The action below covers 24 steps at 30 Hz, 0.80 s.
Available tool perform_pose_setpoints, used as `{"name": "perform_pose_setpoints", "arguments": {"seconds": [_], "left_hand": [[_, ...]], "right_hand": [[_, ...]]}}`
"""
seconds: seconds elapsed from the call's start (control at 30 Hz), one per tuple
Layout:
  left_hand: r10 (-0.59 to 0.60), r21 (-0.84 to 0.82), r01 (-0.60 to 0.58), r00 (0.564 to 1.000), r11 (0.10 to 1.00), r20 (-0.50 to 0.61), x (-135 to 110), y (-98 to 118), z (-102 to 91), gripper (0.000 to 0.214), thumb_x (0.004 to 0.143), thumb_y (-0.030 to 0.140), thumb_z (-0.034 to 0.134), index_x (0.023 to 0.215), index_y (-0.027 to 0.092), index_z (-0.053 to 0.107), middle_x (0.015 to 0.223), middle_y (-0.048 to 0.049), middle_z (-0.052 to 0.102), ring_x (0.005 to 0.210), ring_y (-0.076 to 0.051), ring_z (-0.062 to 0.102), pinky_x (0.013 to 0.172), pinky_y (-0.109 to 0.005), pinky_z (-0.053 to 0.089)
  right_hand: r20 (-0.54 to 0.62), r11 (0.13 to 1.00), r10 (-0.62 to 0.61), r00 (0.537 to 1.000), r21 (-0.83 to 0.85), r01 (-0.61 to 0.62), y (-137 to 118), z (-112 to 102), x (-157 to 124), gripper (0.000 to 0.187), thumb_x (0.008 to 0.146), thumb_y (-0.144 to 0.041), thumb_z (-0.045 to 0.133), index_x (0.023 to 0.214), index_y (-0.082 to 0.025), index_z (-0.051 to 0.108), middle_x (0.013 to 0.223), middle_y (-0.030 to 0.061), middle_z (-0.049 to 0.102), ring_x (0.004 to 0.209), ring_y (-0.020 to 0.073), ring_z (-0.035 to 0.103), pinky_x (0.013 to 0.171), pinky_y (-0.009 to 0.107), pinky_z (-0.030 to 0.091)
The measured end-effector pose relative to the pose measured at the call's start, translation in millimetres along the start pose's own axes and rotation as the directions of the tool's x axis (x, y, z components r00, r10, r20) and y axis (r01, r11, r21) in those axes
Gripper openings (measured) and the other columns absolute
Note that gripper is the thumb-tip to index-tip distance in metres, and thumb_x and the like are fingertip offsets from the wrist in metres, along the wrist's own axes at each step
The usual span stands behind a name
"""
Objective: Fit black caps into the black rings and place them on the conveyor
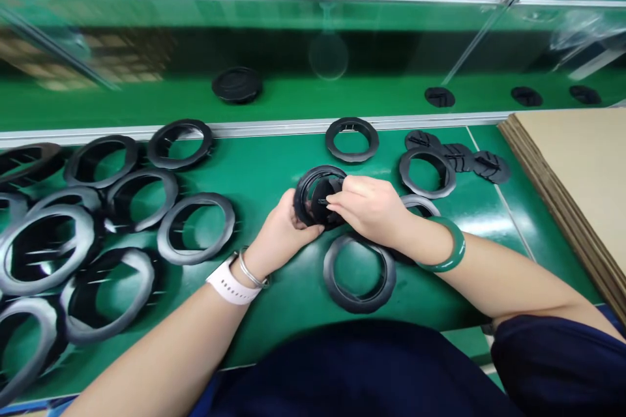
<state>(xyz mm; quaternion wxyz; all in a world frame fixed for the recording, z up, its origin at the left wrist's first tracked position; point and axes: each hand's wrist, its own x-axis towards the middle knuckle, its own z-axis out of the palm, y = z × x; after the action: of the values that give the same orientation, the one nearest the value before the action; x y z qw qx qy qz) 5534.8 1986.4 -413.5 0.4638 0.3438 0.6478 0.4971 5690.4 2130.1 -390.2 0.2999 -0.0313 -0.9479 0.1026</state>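
A ring (302,197) is gripped by the left hand (288,228), a disc (319,201), seemingly unseated, pinched by the right hand (372,206); other discs (491,168) are left loose.

Free to pass along the bare strip of glossy green surface (261,166) between the clustered round black rings (118,203) and the left hand (282,233). Obstructed farther right by flat black discs (458,158), then by stacked brown cardboard sheets (577,169).

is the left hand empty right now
No, the left hand holds a black ring by its side, while the right hand pinches at a black disc in its opening.
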Motion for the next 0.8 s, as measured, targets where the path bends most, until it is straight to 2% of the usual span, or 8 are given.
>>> {"name": "perform_pose_setpoints", "arguments": {"seconds": [0.1, 0.23, 0.4, 0.7, 0.8], "left_hand": [[0.019, 0.052, -0.017, 0.999, 0.998, -0.033, -0.6, -1.2, -0.5, 0.064, 0.064, 0.026, 0.084, 0.116, 0.019, 0.049, 0.114, -0.0070, 0.068, 0.103, -0.028, 0.069, 0.087, -0.042, 0.058], [-0.013, -0.008, 0.013, 0.999, 1.000, 0.048, -1.6, 2.1, 0.0, 0.061, 0.064, 0.026, 0.085, 0.113, 0.018, 0.048, 0.113, -0.0070, 0.068, 0.104, -0.028, 0.069, 0.088, -0.043, 0.058], [-0.048, -0.089, 0.055, 0.996, 0.994, 0.076, -2.0, 4.0, 0.9, 0.064, 0.064, 0.023, 0.086, 0.114, 0.018, 0.046, 0.110, -0.0056, 0.070, 0.103, -0.025, 0.071, 0.094, -0.044, 0.056], [-0.046, -0.095, 0.052, 0.996, 0.994, 0.070, 0.7, 0.2, -2.3, 0.062, 0.064, 0.018, 0.086, 0.112, 0.019, 0.046, 0.099, -0.0004, 0.070, 0.094, -0.018, 0.071, 0.084, -0.031, 0.057], [-0.052, -0.097, 0.060, 0.995, 0.993, 0.090, 0.5, 0.3, -2.8, 0.062, 0.066, 0.018, 0.085, 0.113, 0.019, 0.045, 0.100, -0.0009, 0.070, 0.094, -0.018, 0.070, 0.084, -0.031, 0.057]], "right_hand": [[0.001, 0.999, -0.043, 0.999, -0.018, 0.043, 0.7, 0.6, -0.9, 0.026, 0.102, -0.020, 0.049, 0.087, -0.014, 0.070, 0.078, 0.0053, 0.058, 0.070, 0.0167, 0.051, 0.062, 0.029, 0.042], [-0.014, 0.991, -0.128, 0.992, -0.046, 0.127, 0.0, -2.0, -0.2, 0.029, 0.103, -0.018, 0.045, 0.087, -0.015, 0.069, 0.077, 0.0047, 0.057, 0.070, 0.0167, 0.050, 0.062, 0.029, 0.041], [0.032, 0.990, -0.124, 0.992, -0.069, 0.126, 0.4, -1.7, 1.1, 0.032, 0.104, -0.018, 0.044, 0.083, -0.014, 0.068, 0.075, 0.0046, 0.054, 0.069, 0.0167, 0.049, 0.062, 0.029, 0.040], [0.116, 0.976, -0.183, 0.976, -0.099, 0.195, 0.6, 0.8, -2.3, 0.030, 0.104, -0.018, 0.044, 0.084, -0.013, 0.066, 0.075, 0.0041, 0.053, 0.068, 0.0167, 0.048, 0.060, 0.029, 0.038], [0.136, 0.975, -0.181, 0.974, -0.105, 0.196, -0.9, -0.2, -2.0, 0.030, 0.103, -0.015, 0.043, 0.083, -0.013, 0.066, 0.075, 0.0045, 0.052, 0.067, 0.0169, 0.047, 0.059, 0.030, 0.037]]}}
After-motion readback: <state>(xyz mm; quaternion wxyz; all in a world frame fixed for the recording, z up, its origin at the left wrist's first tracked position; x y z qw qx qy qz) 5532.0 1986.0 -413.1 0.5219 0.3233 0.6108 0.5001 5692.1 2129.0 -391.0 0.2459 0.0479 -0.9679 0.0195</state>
